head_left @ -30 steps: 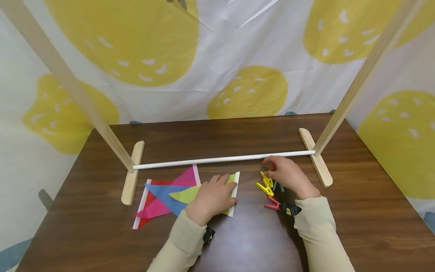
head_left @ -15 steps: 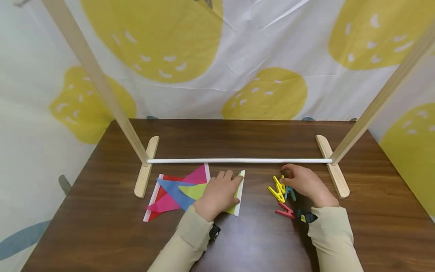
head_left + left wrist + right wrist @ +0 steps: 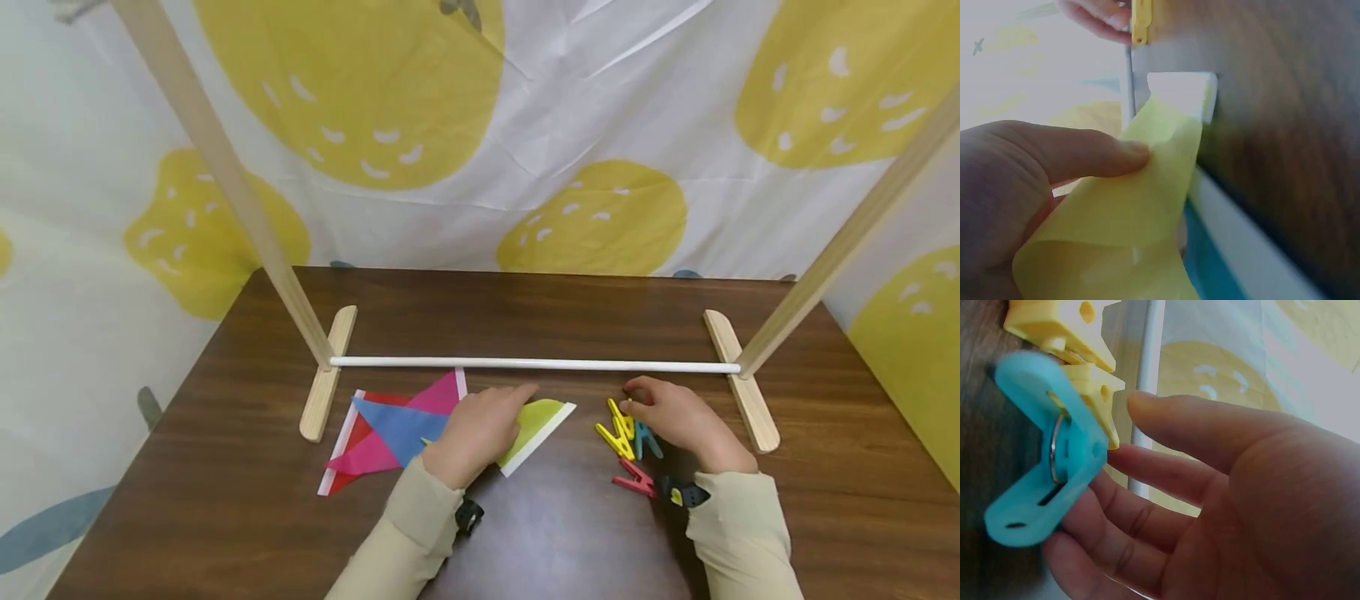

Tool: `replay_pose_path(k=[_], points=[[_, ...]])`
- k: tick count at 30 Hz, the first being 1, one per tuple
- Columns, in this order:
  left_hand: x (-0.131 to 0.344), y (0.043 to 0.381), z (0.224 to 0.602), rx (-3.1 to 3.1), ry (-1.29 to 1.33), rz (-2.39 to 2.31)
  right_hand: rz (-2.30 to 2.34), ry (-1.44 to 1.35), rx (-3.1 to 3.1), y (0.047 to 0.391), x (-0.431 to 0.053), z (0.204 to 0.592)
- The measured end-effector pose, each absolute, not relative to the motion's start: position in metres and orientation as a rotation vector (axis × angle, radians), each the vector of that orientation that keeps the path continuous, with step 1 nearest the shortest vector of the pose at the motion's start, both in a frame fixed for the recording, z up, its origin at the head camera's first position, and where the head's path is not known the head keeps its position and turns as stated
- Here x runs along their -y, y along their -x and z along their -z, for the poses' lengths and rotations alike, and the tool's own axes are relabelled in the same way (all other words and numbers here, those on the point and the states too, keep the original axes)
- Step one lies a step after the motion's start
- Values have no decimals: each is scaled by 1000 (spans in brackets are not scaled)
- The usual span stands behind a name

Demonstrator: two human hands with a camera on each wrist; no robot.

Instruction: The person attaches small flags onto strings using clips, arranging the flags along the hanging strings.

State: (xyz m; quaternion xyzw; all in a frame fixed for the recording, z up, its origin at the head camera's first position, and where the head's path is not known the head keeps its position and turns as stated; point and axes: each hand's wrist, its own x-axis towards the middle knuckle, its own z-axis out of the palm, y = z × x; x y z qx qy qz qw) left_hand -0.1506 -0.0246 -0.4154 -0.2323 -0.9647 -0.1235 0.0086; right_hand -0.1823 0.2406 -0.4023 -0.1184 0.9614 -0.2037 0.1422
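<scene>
L hand lifting flag, R hand at pegs

Near: L hand pinched yellow-green flag, edge now raised vs. flat 0.5 s ago. R hand, fingers loose, touched blue peg; white rod beyond on desk.

Both arms, in beige sleeves, reach up from the lower edge of the head view. The left hand lies palm down at centre, thumb pinching; the right hand, right of centre, has loosely spread fingers.
</scene>
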Motion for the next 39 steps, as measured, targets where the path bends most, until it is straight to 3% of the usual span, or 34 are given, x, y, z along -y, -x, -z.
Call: replay_pose_path(k=[15,27,39], points=[[62,160,400,3197,439,636,637,357,-2772,181,-242,406],[85,162,395,3223,182,574,648,456,-2729,181,-236,400],[72,164,401,3154,393,453,603,507,-2686,182,-230,401]])
